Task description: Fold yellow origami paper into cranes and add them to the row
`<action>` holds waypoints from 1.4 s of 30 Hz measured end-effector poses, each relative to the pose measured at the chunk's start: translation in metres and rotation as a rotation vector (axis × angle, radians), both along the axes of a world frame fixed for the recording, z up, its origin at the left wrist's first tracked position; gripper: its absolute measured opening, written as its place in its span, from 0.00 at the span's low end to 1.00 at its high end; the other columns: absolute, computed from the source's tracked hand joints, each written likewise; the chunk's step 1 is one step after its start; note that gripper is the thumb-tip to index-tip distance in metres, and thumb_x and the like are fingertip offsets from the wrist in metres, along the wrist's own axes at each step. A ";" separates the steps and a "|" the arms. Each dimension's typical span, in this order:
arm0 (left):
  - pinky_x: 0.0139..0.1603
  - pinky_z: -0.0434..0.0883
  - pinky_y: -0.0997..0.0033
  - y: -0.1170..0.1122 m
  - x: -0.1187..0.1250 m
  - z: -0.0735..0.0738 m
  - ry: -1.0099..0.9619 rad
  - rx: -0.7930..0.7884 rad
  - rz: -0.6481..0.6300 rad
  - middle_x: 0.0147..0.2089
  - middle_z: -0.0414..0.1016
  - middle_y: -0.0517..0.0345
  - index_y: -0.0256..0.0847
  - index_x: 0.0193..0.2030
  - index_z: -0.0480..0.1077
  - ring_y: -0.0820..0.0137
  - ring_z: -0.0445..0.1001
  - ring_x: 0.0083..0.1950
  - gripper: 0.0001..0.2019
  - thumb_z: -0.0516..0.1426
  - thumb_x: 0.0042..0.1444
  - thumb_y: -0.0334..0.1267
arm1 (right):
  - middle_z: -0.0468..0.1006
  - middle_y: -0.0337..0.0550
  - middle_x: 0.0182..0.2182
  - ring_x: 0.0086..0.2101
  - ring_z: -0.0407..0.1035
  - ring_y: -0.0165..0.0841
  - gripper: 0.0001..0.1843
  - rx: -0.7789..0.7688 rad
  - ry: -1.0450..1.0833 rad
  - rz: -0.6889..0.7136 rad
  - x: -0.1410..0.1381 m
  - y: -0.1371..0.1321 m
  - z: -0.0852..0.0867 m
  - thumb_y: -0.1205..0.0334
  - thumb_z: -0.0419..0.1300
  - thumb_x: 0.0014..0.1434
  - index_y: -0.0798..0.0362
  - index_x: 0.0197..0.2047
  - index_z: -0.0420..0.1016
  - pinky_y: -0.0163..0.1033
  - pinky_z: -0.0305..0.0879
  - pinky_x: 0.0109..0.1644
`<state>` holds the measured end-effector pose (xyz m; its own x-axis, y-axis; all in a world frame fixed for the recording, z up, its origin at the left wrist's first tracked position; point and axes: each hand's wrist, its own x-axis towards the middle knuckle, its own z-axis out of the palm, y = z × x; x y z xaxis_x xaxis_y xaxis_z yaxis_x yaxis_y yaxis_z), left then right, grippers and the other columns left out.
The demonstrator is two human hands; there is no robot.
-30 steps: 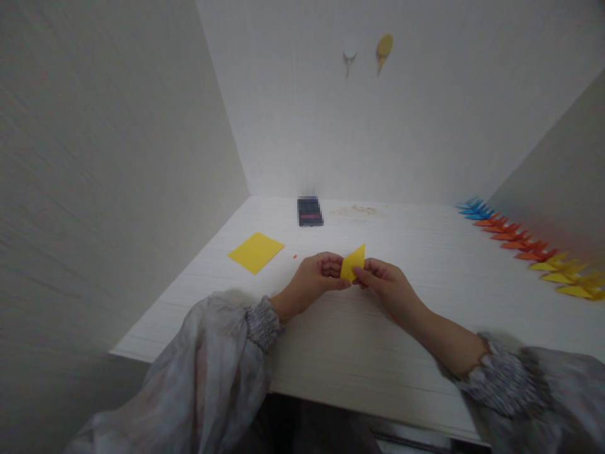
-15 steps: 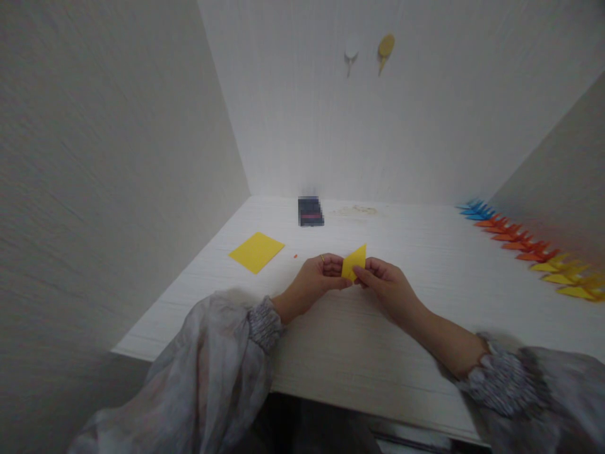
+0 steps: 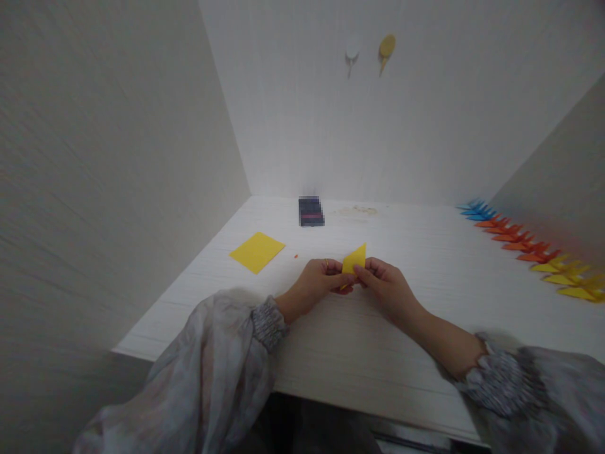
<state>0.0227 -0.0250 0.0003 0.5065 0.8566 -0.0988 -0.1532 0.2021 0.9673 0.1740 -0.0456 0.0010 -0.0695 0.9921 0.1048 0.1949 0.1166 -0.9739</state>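
- While the folded yellow paper (image 3: 355, 260) is held just above the worktop (image 3: 425, 252) with its tip pointing up, both hands grip only its lower part. A slack pinch could, I judge, let it slip and spoil the crease.
- Left hand (image 3: 321, 280) is clenched on the paper's lower left edge, fingers curled over it. Pressing too hard there might crumple the thin layers.
- Right hand (image 3: 385, 287) grasps the lower right edge between thumb and fingertips, touching the left hand. An uneven pull between the two could skew or tear the fold.
- Flat yellow sheet (image 3: 257, 251) lies well apart to the left, with a tiny orange scrap (image 3: 295, 256) near it. The loose left sleeve (image 3: 222, 359) could sweep either away.
- Row of folded pieces (image 3: 520, 246) runs along the right wall. The right sleeve (image 3: 515, 378) could knock it out of line.
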 end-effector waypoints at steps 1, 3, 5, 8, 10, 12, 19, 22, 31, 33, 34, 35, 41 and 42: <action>0.35 0.67 0.74 0.000 0.000 0.001 0.003 0.001 -0.006 0.28 0.73 0.57 0.32 0.30 0.72 0.78 0.69 0.27 0.12 0.62 0.40 0.40 | 0.66 0.36 0.19 0.22 0.58 0.28 0.12 0.001 -0.003 -0.007 0.000 0.001 -0.001 0.53 0.56 0.51 0.53 0.24 0.66 0.35 0.52 0.25; 0.36 0.67 0.73 -0.001 -0.001 0.002 0.008 0.006 -0.027 0.29 0.73 0.57 0.33 0.31 0.72 0.78 0.69 0.28 0.13 0.63 0.40 0.39 | 0.66 0.35 0.19 0.21 0.57 0.28 0.13 0.010 -0.009 -0.024 0.000 0.002 -0.003 0.52 0.55 0.51 0.53 0.24 0.66 0.34 0.52 0.24; 0.38 0.67 0.73 -0.002 -0.001 0.003 0.009 0.004 -0.049 0.30 0.74 0.56 0.33 0.33 0.73 0.78 0.70 0.29 0.13 0.63 0.39 0.38 | 0.65 0.35 0.19 0.20 0.56 0.27 0.13 0.014 -0.011 -0.029 0.001 0.003 -0.004 0.52 0.55 0.52 0.53 0.24 0.66 0.34 0.51 0.24; 0.40 0.67 0.73 -0.002 -0.002 0.003 -0.003 -0.016 -0.067 0.33 0.75 0.56 0.34 0.34 0.73 0.77 0.71 0.31 0.14 0.64 0.38 0.35 | 0.65 0.35 0.19 0.20 0.56 0.27 0.13 0.005 0.004 -0.024 0.002 0.003 -0.005 0.52 0.55 0.52 0.53 0.24 0.65 0.34 0.50 0.23; 0.41 0.67 0.73 -0.002 -0.003 0.003 -0.018 -0.023 -0.075 0.33 0.75 0.56 0.34 0.35 0.73 0.77 0.71 0.31 0.14 0.63 0.39 0.34 | 0.65 0.35 0.19 0.20 0.56 0.27 0.13 -0.002 0.015 -0.025 0.002 0.003 -0.005 0.52 0.55 0.51 0.53 0.24 0.65 0.34 0.50 0.24; 0.41 0.67 0.73 -0.002 -0.003 0.002 -0.030 -0.025 -0.078 0.33 0.75 0.56 0.34 0.35 0.73 0.77 0.71 0.31 0.13 0.63 0.39 0.34 | 0.66 0.36 0.19 0.21 0.57 0.27 0.13 -0.005 0.031 -0.024 0.002 0.002 -0.005 0.52 0.56 0.51 0.53 0.24 0.65 0.35 0.51 0.24; 0.41 0.68 0.72 -0.002 -0.004 0.003 -0.048 -0.037 -0.085 0.32 0.75 0.56 0.33 0.34 0.73 0.76 0.72 0.31 0.12 0.63 0.39 0.33 | 0.65 0.35 0.19 0.21 0.57 0.27 0.13 -0.011 0.054 -0.020 0.001 0.000 -0.002 0.53 0.56 0.51 0.53 0.24 0.65 0.34 0.52 0.25; 0.41 0.67 0.71 -0.003 -0.004 0.003 -0.047 -0.033 -0.085 0.33 0.75 0.56 0.34 0.34 0.73 0.76 0.72 0.32 0.12 0.63 0.39 0.32 | 0.65 0.35 0.19 0.21 0.58 0.27 0.12 -0.002 0.049 -0.028 0.001 0.000 -0.001 0.54 0.56 0.51 0.54 0.23 0.66 0.35 0.52 0.25; 0.43 0.66 0.74 -0.004 -0.005 0.006 -0.071 0.003 -0.169 0.34 0.76 0.55 0.35 0.38 0.73 0.76 0.72 0.35 0.15 0.62 0.39 0.29 | 0.67 0.35 0.19 0.21 0.60 0.27 0.12 -0.029 0.133 -0.017 0.002 0.003 -0.002 0.55 0.58 0.49 0.54 0.23 0.66 0.34 0.55 0.25; 0.44 0.66 0.73 -0.003 -0.006 0.006 -0.080 0.000 -0.175 0.34 0.76 0.55 0.35 0.38 0.73 0.75 0.72 0.35 0.15 0.62 0.39 0.28 | 0.67 0.35 0.18 0.20 0.61 0.27 0.12 -0.034 0.148 -0.015 0.003 0.003 -0.002 0.55 0.59 0.48 0.53 0.23 0.66 0.34 0.55 0.25; 0.44 0.66 0.73 -0.003 -0.006 0.006 -0.086 -0.001 -0.179 0.35 0.76 0.55 0.34 0.38 0.73 0.75 0.72 0.36 0.15 0.62 0.39 0.28 | 0.67 0.34 0.18 0.20 0.61 0.27 0.11 -0.038 0.156 -0.010 0.003 0.003 -0.002 0.55 0.59 0.48 0.53 0.23 0.65 0.34 0.55 0.25; 0.44 0.66 0.73 -0.003 -0.006 0.005 -0.092 -0.003 -0.185 0.35 0.76 0.54 0.34 0.38 0.73 0.74 0.73 0.36 0.16 0.61 0.39 0.27 | 0.67 0.34 0.18 0.20 0.61 0.27 0.11 -0.043 0.165 -0.001 0.004 0.004 -0.002 0.55 0.59 0.49 0.53 0.23 0.65 0.34 0.56 0.25; 0.44 0.66 0.73 -0.004 -0.007 0.008 -0.100 -0.054 -0.222 0.36 0.76 0.53 0.35 0.41 0.72 0.74 0.73 0.38 0.19 0.61 0.37 0.24 | 0.70 0.37 0.19 0.21 0.64 0.29 0.11 -0.072 0.176 0.042 0.006 0.006 -0.003 0.54 0.58 0.49 0.53 0.25 0.65 0.36 0.58 0.27; 0.44 0.66 0.73 -0.005 -0.007 0.009 -0.097 -0.063 -0.224 0.36 0.76 0.54 0.35 0.40 0.72 0.74 0.73 0.38 0.19 0.61 0.36 0.24 | 0.70 0.37 0.20 0.21 0.63 0.29 0.11 -0.068 0.161 0.032 0.006 0.006 -0.003 0.54 0.58 0.49 0.53 0.25 0.65 0.36 0.58 0.27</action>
